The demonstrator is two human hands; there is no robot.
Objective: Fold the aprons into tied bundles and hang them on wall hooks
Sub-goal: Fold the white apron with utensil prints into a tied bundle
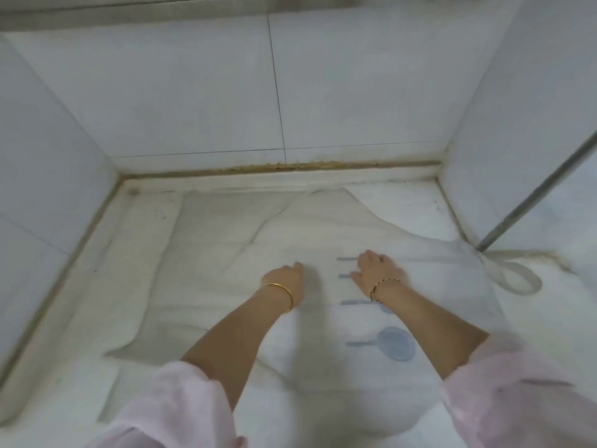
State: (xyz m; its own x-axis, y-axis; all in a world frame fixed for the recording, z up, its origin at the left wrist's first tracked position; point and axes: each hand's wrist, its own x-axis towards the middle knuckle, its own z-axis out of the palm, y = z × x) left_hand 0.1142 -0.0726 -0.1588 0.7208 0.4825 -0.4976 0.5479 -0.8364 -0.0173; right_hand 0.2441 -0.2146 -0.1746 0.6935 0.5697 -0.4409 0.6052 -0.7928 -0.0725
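Far left, the white stone tabletop (74, 334) runs into the tiled corner. Spread over it lies the white cloth apron (226, 253), rumpled at its far edge and printed with blue-grey utensil shapes (397, 344). The left grip (286, 279), a plain gold bangle (284, 287) on its wrist, is knuckles-up on the cloth near the apron's middle. Its fingers are tucked out of sight, so I cannot tell whether it pinches anything. Just beside it, the right grip (376, 270), wearing a twisted bracelet (384, 281), lies with fingers spread, pressed flat on the printed stripes. Further right, a white strap loop (536, 281) curls on the tabletop, and a grey metal pipe (533, 198) slants down beside it.
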